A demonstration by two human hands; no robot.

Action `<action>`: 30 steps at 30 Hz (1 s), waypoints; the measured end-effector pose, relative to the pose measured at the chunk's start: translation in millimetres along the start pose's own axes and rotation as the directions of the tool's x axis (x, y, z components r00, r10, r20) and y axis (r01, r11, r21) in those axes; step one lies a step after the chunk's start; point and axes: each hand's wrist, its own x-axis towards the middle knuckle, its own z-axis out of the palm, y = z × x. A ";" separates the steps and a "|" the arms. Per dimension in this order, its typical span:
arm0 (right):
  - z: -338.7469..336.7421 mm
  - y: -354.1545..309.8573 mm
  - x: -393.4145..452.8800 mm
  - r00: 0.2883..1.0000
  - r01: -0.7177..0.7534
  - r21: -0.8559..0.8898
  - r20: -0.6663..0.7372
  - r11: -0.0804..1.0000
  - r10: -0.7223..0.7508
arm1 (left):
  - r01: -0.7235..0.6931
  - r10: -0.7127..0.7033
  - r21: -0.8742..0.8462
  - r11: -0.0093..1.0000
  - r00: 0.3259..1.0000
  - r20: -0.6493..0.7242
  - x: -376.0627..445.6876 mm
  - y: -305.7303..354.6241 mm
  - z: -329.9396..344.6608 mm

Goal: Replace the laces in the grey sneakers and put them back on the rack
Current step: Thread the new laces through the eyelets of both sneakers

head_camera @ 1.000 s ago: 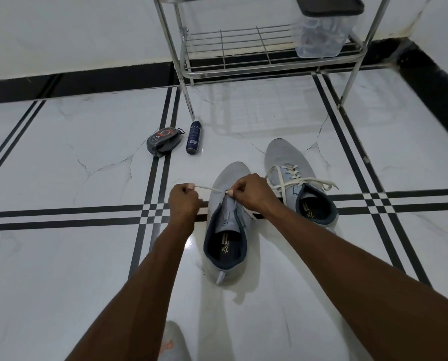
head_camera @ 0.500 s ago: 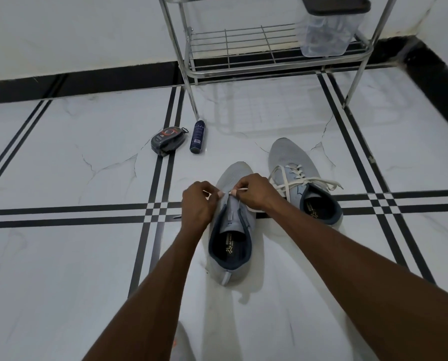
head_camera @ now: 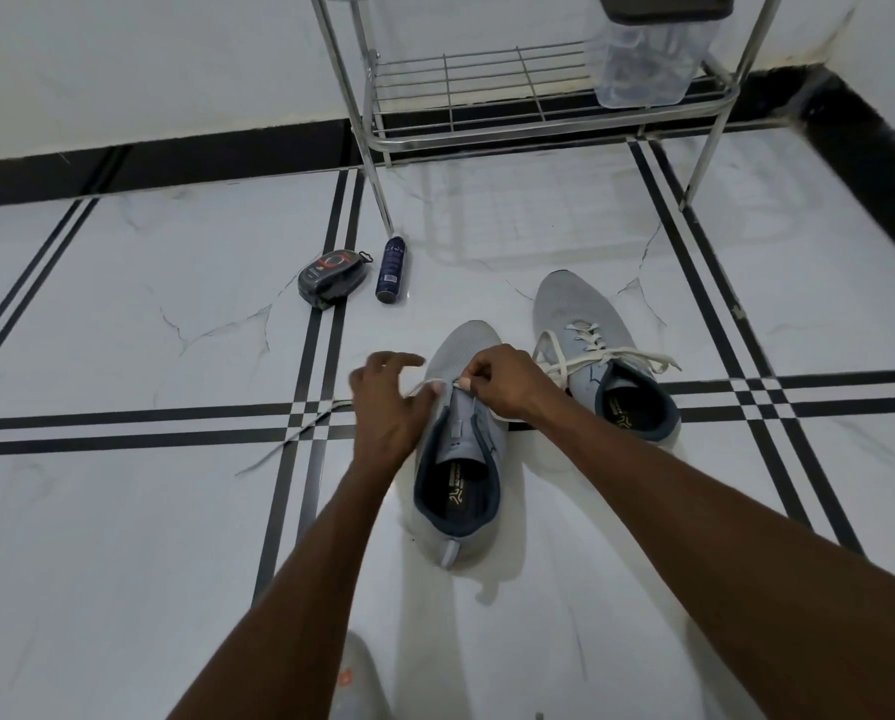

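Floor point(head_camera: 123, 511): white marble tile with black double stripes, wide bare stretches left and right of the work area. Metal rack point(head_camera: 538, 132) stands against the far wall; a clear tub with dark lid point(head_camera: 648, 54) sits at the right end of its lower shelf. Laced grey sneaker point(head_camera: 590, 350) lies to the right, just beside the near sneaker point(head_camera: 461, 459), which sits between both forearms, toe toward the rack. Right hand point(head_camera: 507, 381) pinches the white lace point(head_camera: 289, 439) at the near sneaker's eyelets. Left hand point(head_camera: 388, 402), fingers spread and loose, lace running beneath it and trailing left over the stripes. Dark pouch point(head_camera: 333, 278) and spray can point(head_camera: 392, 270) lie near the rack's left leg.
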 end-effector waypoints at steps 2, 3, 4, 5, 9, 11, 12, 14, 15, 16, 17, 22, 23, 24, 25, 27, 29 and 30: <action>-1.2 1.9 -0.7 1.000 0.016 0.005 0.017 1.000 -0.016 | -0.045 0.050 -0.077 0.996 0.996 0.068 0.6 11.2 7.6; -2.2 2.7 -1.1 0.999 0.018 0.001 0.026 1.000 -0.018 | -0.020 0.030 -0.118 0.993 0.996 0.081 2.5 10.6 10.4; -3.5 3.6 -1.4 0.999 0.023 -0.003 0.037 1.000 -0.023 | 0.023 -0.011 -0.127 0.992 0.996 0.093 4.1 12.0 9.0; -4.9 4.5 -1.9 0.999 0.029 -0.007 0.046 1.000 -0.029 | 0.079 -0.066 -0.131 0.988 0.992 0.103 5.9 9.2 7.6; -12.8 10.0 -6.6 0.999 0.047 -0.013 -0.024 0.999 -0.047 | 0.442 -0.432 -0.511 0.737 0.890 0.148 3.4 7.0 -4.0; -14.1 9.1 -7.4 0.997 0.052 -0.038 -0.049 0.998 -0.054 | 0.497 -0.502 -0.589 0.638 0.848 0.172 -4.1 4.9 -3.8; -13.5 7.4 -7.3 0.997 0.057 -0.055 -0.046 0.997 -0.060 | 0.493 -0.504 -0.583 0.646 0.849 0.160 -7.9 2.9 -1.8; -13.0 3.7 -7.0 0.997 0.057 -0.073 -0.040 0.996 -0.060 | 0.431 -0.456 -0.465 0.773 0.888 0.065 -12.3 -3.4 2.8; -14.0 2.3 -7.6 0.998 0.051 -0.070 -0.039 0.996 -0.054 | 0.372 -0.399 -0.396 0.840 0.917 0.015 -13.6 -7.1 5.0; -14.8 1.6 -7.8 0.998 0.043 -0.056 -0.039 0.998 -0.045 | 0.303 -0.331 -0.350 0.886 0.944 -0.021 -13.7 -8.2 5.3; -15.5 -0.1 -8.2 0.999 0.033 -0.036 -0.037 0.999 -0.035 | 0.230 -0.257 -0.312 0.922 0.965 -0.047 -12.3 -8.5 4.7; -13.2 -6.1 -9.6 1.000 0.013 -0.007 0.012 1.000 -0.013 | -0.064 0.071 -0.183 0.981 0.997 0.028 1.4 -0.2 4.7; -12.6 -6.1 -9.8 0.999 0.001 0.031 0.038 1.000 -0.003 | -0.072 0.083 -0.186 0.980 0.995 0.056 2.4 2.4 5.1; -12.9 -5.0 -9.6 0.999 -0.007 0.057 0.053 0.998 0.004 | -0.060 0.074 -0.179 0.982 0.994 0.076 3.6 4.4 5.7; -13.5 -3.9 -9.1 0.998 -0.011 0.080 0.057 0.997 0.007 | -0.036 0.052 -0.170 0.985 0.995 0.088 5.8 4.6 6.4; -17.3 -1.0 -9.3 0.999 -0.036 0.136 0.044 0.990 0.030 | 0.029 -0.014 -0.152 0.988 0.995 0.098 8.3 5.4 7.0; -23.2 1.4 -9.5 0.997 -0.069 0.141 -0.006 0.988 0.071 | 0.114 -0.097 -0.199 0.973 0.991 0.093 8.7 7.1 7.7; -26.4 3.8 -7.6 0.996 -0.064 0.063 -0.057 0.996 0.067 | 0.179 -0.160 -0.237 0.955 0.982 0.097 7.7 8.7 6.5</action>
